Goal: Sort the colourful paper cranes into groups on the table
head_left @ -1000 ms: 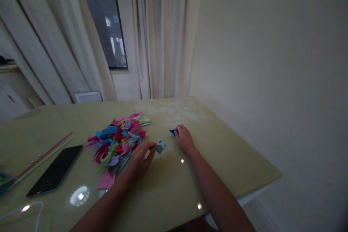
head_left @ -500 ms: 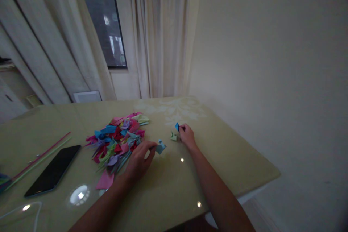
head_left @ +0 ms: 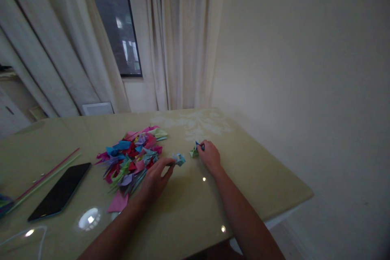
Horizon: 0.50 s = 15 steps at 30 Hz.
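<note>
I note the left hand, its grip pinching a pale blue folded paper on the table. Farther, the right hand grip pinches a blue scrap, mostly hidden by fingers, beside a blurred green piece.

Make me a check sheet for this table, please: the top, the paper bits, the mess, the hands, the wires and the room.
Surface: glossy greenish table, with lamp glare in spots.
Job's things: paper pile of coloured folded bits; to its right, a light blue piece, a dark blue piece and a green piece.
Clutter: phone, two straws, a flat pink sheet by the pile.
Grippers: left hand pinches the light blue piece; right hand grips the dark blue piece, close beside the green piece.
Cables: white cable at the near left edge.
Surroundings: curtains, dark window, bare wall; no other people seen.
</note>
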{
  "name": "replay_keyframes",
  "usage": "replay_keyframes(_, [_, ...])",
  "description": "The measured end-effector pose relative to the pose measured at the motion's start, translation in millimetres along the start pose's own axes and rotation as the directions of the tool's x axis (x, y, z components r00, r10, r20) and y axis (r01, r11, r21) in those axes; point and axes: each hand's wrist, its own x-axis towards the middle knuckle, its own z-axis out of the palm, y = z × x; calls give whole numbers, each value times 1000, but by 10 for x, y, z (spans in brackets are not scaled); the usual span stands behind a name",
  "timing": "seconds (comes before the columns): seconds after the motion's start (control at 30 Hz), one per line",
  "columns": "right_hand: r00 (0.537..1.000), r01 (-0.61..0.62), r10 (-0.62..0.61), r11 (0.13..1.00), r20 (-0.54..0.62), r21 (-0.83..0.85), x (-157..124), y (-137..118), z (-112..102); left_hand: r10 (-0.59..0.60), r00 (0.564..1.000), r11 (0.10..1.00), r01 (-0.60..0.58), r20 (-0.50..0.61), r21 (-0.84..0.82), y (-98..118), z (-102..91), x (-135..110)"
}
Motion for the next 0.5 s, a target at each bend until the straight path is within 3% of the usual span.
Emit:
replay_keyframes(0.27, [962,239,-235,971,140,-8,-131,-44,8,2,1000,1000,-2,-13,17,16,-21,21])
replay_keyframes(0.5, [939,312,-327,941,109,133,-16,-136,184,18,1000,1000,-19,6,9,56,-48,48])
